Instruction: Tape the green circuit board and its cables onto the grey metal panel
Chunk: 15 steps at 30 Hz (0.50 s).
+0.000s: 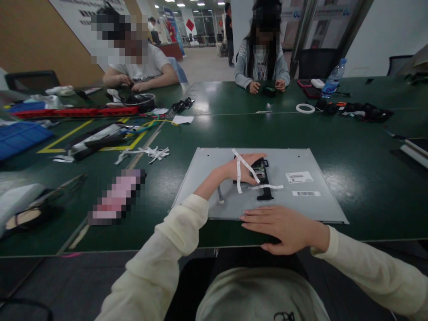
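Note:
A flat grey metal panel [187, 196] lies on the table in front of me. On it is a black plastic bracket [265, 189] around a small circuit board [257, 169]. My left hand [243, 168] rests over the bracket's left part, thumb and fingers apart, covering some of it. White tape strips [238, 176] lie across that hand, and another strip [267, 187] crosses the bracket. A short grey cable [220, 196] shows by my left wrist. My right hand [279, 226] lies flat over the panel's front edge, fingers stretched out and holding nothing.
White strip scraps [157, 154] and a pinkish, blurred-out item [117, 196] lie to the left. A blue bin [23, 138] stands farther left. Across the table sit two people, near a tape roll [305, 108] and a water bottle [334, 78]. Paper labels [298, 177] are on the panel.

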Tool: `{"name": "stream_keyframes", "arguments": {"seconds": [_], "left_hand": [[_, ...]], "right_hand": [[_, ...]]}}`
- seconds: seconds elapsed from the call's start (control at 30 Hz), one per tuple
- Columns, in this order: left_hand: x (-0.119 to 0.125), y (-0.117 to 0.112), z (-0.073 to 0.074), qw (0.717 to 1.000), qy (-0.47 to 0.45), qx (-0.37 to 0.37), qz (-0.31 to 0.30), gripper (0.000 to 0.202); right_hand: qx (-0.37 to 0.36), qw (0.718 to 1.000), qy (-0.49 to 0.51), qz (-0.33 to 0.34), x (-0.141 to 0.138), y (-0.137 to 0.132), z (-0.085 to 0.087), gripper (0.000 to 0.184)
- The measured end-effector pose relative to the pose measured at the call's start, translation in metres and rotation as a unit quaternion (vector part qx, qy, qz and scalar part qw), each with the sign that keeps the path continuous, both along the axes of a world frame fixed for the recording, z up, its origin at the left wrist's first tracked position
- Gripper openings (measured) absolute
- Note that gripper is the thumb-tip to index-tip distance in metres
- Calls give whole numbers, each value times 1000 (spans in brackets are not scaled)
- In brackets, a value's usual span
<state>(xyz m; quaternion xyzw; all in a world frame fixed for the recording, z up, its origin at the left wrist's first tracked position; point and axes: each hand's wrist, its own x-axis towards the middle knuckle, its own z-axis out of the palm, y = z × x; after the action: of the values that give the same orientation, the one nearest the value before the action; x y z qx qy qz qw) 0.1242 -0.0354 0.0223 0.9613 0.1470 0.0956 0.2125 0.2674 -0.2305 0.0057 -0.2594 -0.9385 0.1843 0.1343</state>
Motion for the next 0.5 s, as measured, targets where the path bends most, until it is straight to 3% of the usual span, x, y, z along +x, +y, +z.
{"name": "stream_keyframes", "arguments": {"seconds": [0.23,0.5], "left_hand": [[-1,1,-6,999,-22,-32,-2,99],[-26,2,1,998,32,-31,43,106]], "right_hand": [[11,1000,-9,-7,-1,0,-1,61],[14,1000,9,-12,-1,-2,-2,62]]}}
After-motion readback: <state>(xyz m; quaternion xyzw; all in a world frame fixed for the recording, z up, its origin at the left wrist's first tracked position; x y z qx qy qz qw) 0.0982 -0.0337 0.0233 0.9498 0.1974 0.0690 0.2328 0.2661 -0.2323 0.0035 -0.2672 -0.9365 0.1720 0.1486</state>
